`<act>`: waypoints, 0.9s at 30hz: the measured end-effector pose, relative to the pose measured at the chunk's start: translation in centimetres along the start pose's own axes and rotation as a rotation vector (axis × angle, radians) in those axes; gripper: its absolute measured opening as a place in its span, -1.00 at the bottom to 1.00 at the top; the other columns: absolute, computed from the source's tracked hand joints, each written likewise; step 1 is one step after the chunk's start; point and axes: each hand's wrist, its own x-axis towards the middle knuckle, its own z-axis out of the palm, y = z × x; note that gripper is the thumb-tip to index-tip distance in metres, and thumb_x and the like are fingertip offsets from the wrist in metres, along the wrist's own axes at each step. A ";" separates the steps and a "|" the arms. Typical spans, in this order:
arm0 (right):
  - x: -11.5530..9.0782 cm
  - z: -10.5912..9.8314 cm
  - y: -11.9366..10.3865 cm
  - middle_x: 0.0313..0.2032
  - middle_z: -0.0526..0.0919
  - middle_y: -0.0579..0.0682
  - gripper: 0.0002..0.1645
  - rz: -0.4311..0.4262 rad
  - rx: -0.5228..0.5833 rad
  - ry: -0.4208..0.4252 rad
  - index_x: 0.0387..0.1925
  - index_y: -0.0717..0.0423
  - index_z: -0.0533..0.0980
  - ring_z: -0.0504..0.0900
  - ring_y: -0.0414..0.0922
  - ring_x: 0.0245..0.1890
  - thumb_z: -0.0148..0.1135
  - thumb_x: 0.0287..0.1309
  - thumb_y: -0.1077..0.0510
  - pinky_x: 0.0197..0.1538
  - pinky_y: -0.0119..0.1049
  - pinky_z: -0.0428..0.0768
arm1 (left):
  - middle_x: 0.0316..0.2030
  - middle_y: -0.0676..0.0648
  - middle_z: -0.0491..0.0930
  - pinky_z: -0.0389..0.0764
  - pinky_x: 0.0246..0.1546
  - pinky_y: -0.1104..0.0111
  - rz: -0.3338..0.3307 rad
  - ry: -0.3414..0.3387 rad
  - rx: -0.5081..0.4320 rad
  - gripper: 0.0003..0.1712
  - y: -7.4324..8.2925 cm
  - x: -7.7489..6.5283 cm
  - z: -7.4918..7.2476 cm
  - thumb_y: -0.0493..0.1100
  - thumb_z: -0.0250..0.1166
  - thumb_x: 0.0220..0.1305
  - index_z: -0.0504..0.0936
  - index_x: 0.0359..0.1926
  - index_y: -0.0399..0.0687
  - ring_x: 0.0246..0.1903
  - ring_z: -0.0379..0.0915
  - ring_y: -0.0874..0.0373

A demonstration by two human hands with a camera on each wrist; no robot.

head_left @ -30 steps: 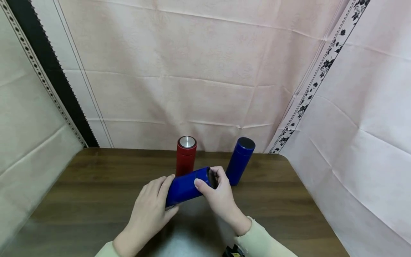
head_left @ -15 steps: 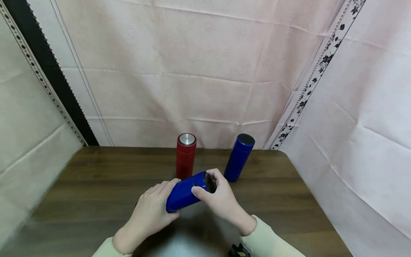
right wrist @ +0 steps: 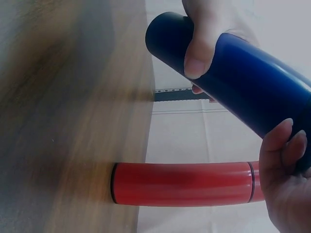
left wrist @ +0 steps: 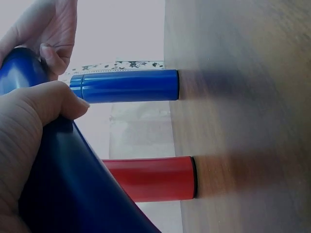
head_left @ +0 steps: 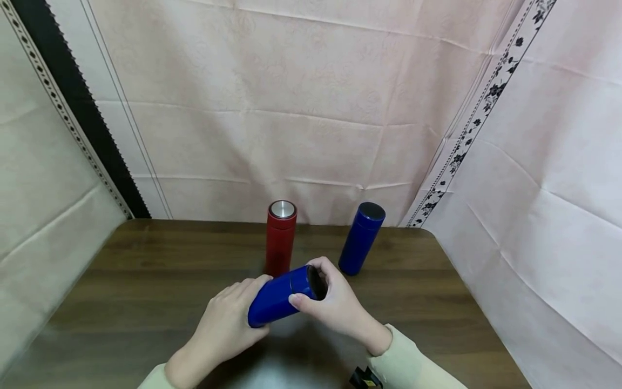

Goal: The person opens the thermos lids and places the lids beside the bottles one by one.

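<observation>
A blue thermos flask [head_left: 277,299] is held in the air, tilted, with its dark-topped cap end up and to the right. My left hand [head_left: 225,321] grips its lower body, thumb and fingers on opposite sides. At the other end my right hand [head_left: 345,308] holds the cap between thumb and fingers. Behind stands a red thermos flask [head_left: 280,243] with a silver top, its base partly hidden by the held one. To its right, a second blue thermos flask [head_left: 362,240] stands upright; in the left wrist view that blue flask [left wrist: 131,86] touches the table with its base.
The brown wooden table [head_left: 160,281] ends at a pale cloth backdrop [head_left: 311,135]. More cloth hangs along the left and right sides. A small black device [head_left: 365,377] sits by the right sleeve [head_left: 413,359].
Both hands have brought the held blue flask slightly lower and nearer in the head view. More of its dark cap top now shows. The two standing flasks remain in place.
</observation>
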 end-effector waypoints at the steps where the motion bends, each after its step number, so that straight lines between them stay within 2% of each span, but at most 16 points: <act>1: 0.0 0.0 0.0 -0.13 0.56 -0.05 -0.47 -0.006 -0.007 -0.006 0.04 -0.18 0.36 0.58 -0.06 -0.15 0.37 0.07 -0.10 -0.16 -0.20 0.64 | -0.02 0.06 0.59 0.60 -0.09 0.04 0.002 -0.007 -0.006 0.05 -0.1 0.0 0.0 0.06 0.65 -0.37 0.38 0.27 0.17 -0.11 0.56 0.11; 9: -0.1 -0.3 0.4 -0.10 0.49 -0.14 -0.50 -0.142 -0.063 -0.042 -0.01 -0.15 0.38 0.58 -0.11 -0.19 0.41 0.05 -0.05 -0.16 -0.19 0.63 | -0.01 0.21 0.56 0.60 -0.12 0.11 -0.020 -0.092 -0.082 0.04 -0.2 0.0 -0.2 0.04 0.65 -0.36 0.37 0.26 0.25 -0.11 0.51 0.25; 17: -0.1 -0.7 0.6 -0.04 0.48 -0.18 -0.46 -0.195 -0.056 -0.093 0.03 -0.26 0.37 0.58 -0.12 -0.14 0.43 0.04 -0.04 -0.12 -0.18 0.63 | 0.04 0.20 0.55 0.59 -0.10 -0.02 -0.084 -0.179 -0.141 -0.01 -0.3 0.1 -0.3 0.03 0.64 -0.31 0.39 0.25 0.25 -0.01 0.52 0.15; 21: 0.1 -0.6 1.1 -0.04 0.50 -0.13 -0.41 -0.260 -0.091 -0.068 0.12 -0.16 0.38 0.59 -0.12 -0.18 0.41 0.06 -0.02 -0.14 -0.20 0.65 | 0.03 0.16 0.55 0.58 -0.11 -0.06 -0.117 -0.197 -0.132 0.00 -0.2 0.1 -0.4 0.02 0.64 -0.28 0.37 0.27 0.24 -0.02 0.51 0.11; 22: 0.2 -0.5 1.3 -0.03 0.50 -0.12 -0.40 -0.255 -0.101 -0.056 0.15 -0.16 0.38 0.59 -0.12 -0.17 0.39 0.08 -0.03 -0.15 -0.21 0.65 | 0.03 0.14 0.55 0.57 -0.10 -0.06 -0.115 -0.193 -0.112 0.00 -0.1 0.2 -0.3 0.02 0.63 -0.27 0.36 0.28 0.22 -0.03 0.51 0.10; 24: 0.3 -0.4 1.7 -0.01 0.51 -0.10 -0.37 -0.190 -0.100 -0.047 0.21 -0.18 0.34 0.59 -0.11 -0.17 0.35 0.13 -0.06 -0.16 -0.24 0.65 | 0.02 0.06 0.56 0.55 -0.06 -0.08 -0.095 -0.168 -0.044 0.03 -0.1 0.4 -0.3 0.01 0.64 -0.27 0.35 0.30 0.17 -0.04 0.52 0.04; 27: 0.6 -0.3 2.2 0.00 0.51 -0.08 -0.40 0.008 -0.053 -0.074 0.23 -0.31 0.30 0.60 -0.04 -0.15 0.28 0.19 -0.15 -0.21 -0.20 0.66 | 0.01 -0.07 0.58 0.47 0.04 -0.04 -0.019 -0.108 0.095 0.05 -0.4 0.7 -0.2 0.03 0.65 -0.28 0.35 0.31 0.10 -0.03 0.52 -0.04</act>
